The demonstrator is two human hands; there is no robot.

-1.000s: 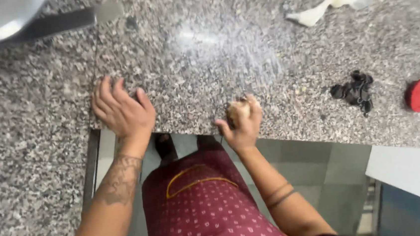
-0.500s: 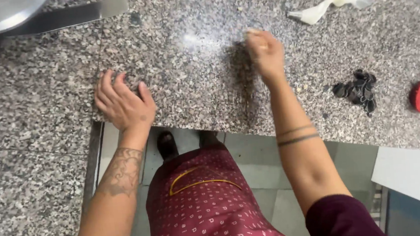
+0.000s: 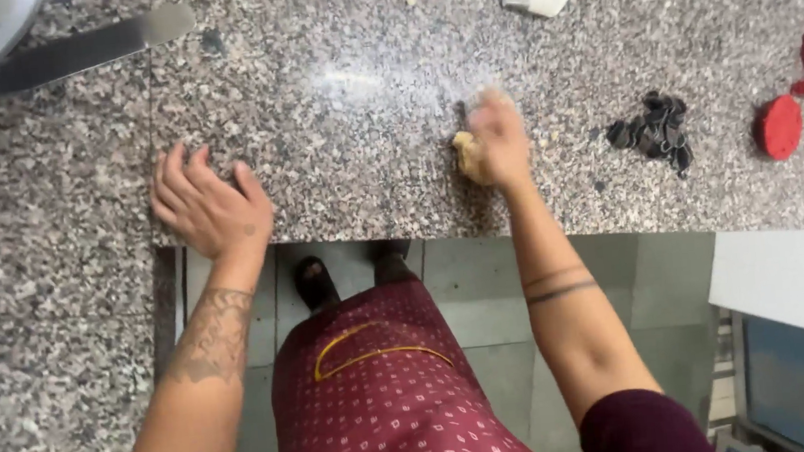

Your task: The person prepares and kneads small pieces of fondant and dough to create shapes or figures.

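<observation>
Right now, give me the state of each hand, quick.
Left hand: open, fingers spread flat on the speckled grey granite counter.
Right hand: closed on a small pale yellow dough lump.

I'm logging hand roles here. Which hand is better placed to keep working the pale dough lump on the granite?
Right. The right hand is already on the dough lump, curled over it. The left hand lies flat and spread near the counter edge, well apart from the dough, probably bracing.
</observation>
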